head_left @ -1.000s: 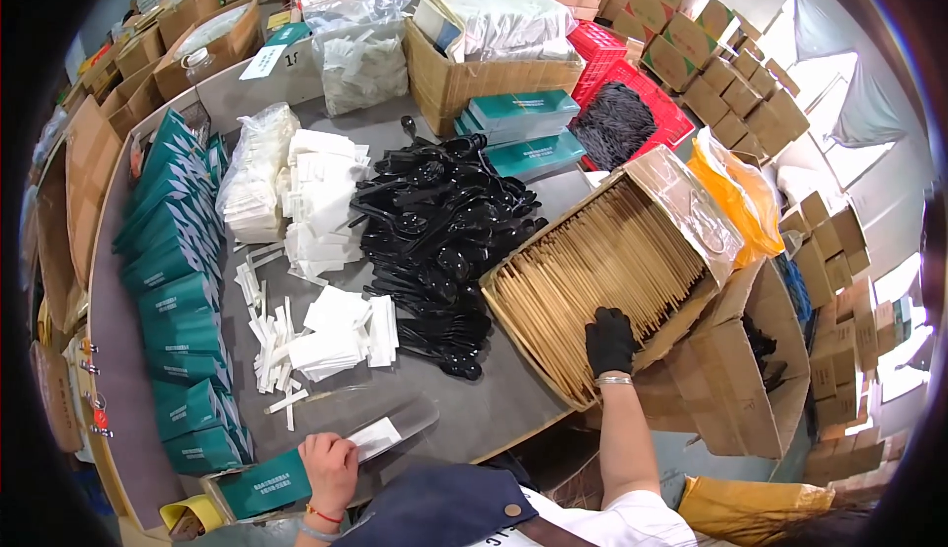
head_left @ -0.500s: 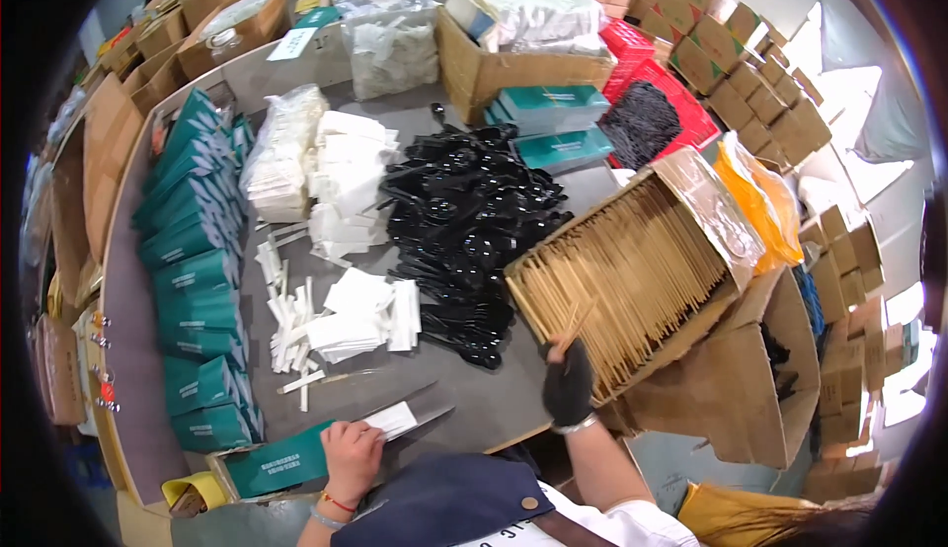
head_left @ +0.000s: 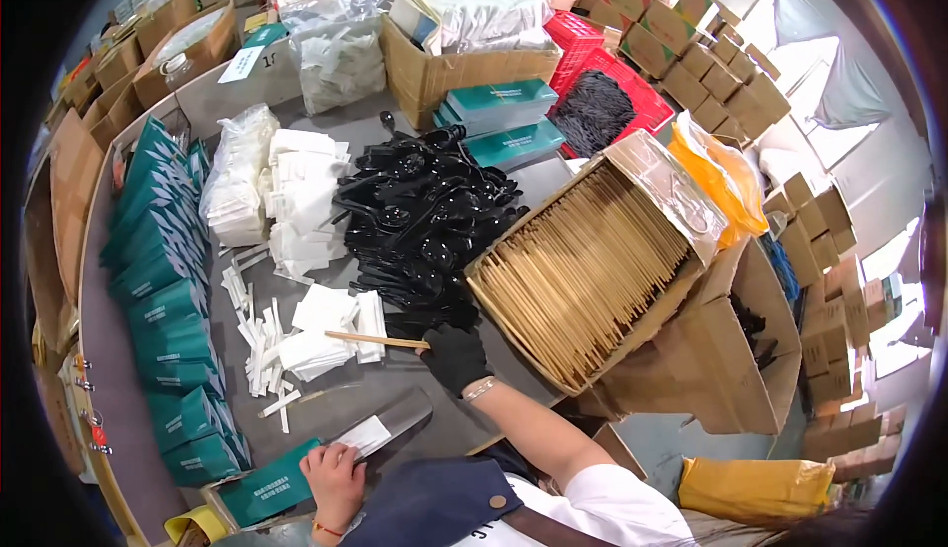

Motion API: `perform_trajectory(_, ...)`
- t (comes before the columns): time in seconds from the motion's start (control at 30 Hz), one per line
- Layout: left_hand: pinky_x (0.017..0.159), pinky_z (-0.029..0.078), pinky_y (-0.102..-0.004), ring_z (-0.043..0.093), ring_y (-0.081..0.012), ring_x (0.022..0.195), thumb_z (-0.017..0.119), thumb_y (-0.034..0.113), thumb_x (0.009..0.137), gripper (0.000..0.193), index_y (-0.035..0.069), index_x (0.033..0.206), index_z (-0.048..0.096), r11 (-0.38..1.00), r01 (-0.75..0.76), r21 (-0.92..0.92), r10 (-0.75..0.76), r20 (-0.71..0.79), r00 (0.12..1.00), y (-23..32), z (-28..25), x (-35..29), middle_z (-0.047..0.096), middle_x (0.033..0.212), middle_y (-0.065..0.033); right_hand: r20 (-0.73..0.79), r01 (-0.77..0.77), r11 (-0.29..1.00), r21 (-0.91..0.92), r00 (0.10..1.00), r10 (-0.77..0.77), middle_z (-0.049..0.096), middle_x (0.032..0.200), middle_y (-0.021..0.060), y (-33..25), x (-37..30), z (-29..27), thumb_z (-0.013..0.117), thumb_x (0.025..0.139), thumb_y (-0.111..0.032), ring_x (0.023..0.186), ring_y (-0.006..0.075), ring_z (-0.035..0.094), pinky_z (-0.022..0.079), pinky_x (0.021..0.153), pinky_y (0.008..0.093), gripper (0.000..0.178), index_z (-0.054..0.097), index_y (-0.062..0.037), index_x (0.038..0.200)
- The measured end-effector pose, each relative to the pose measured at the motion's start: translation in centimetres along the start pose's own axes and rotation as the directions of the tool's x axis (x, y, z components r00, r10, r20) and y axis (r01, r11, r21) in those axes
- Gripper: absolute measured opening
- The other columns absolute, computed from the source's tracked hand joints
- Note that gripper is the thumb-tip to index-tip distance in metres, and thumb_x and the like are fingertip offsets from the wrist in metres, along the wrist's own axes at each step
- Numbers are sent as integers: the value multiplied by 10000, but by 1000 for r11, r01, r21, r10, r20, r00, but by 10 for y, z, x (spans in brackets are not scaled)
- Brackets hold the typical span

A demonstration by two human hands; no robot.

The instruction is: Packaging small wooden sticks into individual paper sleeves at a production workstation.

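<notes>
My right hand (head_left: 457, 357), in a black glove, grips a pair of wooden chopsticks (head_left: 373, 340) by one end. They point left over the white paper packets (head_left: 321, 335), beside the heap of black plastic spoons (head_left: 420, 221). Close to the near edge, my bare left hand (head_left: 336, 483) is closed over the mouth of a green pouch (head_left: 267, 488). A white packet (head_left: 367, 435) sticks out of it, lying on a thin metal guide (head_left: 410, 414). Part of the pouch is hidden under the fingers.
An open carton of chopsticks (head_left: 583, 271) stands tilted at right, with another cardboard box (head_left: 691, 379) below it. Stacked green pouches (head_left: 173, 320) line the left rim. Green boxes (head_left: 504, 103), a red crate (head_left: 642, 98) and a carton (head_left: 415, 68) sit at the back.
My right hand has moved left from the chopstick carton, carrying the chopsticks over the table. My left hand stays by the green pouch and white packet. The whole view has shifted somewhat.
</notes>
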State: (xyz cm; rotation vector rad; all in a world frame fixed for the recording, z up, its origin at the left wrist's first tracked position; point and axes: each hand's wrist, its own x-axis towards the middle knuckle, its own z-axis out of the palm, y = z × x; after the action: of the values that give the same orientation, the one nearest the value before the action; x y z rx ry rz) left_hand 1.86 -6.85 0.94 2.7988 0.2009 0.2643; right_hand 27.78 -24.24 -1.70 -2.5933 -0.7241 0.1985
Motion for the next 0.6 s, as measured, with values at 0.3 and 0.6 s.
perform_trajectory(0.3,894,353,-454,492,-296,1034,760,183,659,404,114,1045,663,1000,25,-9,-25,23,999,1,-8,-10,598,1091,-27,11,-24,999,34,1000,23,648,889,106,7,-1,-17,673,838,-298,859,322,638,497,720,447,209,676,-106,922)
perform_trajectory(0.6,859,373,-437,519,-260,1000,790,236,592,490,154,1060,671,990,97,100,-103,57,993,7,-13,-29,605,1125,31,122,221,970,96,965,-232,645,885,112,-18,-8,-24,661,823,-252,849,326,640,502,722,435,187,674,-107,939)
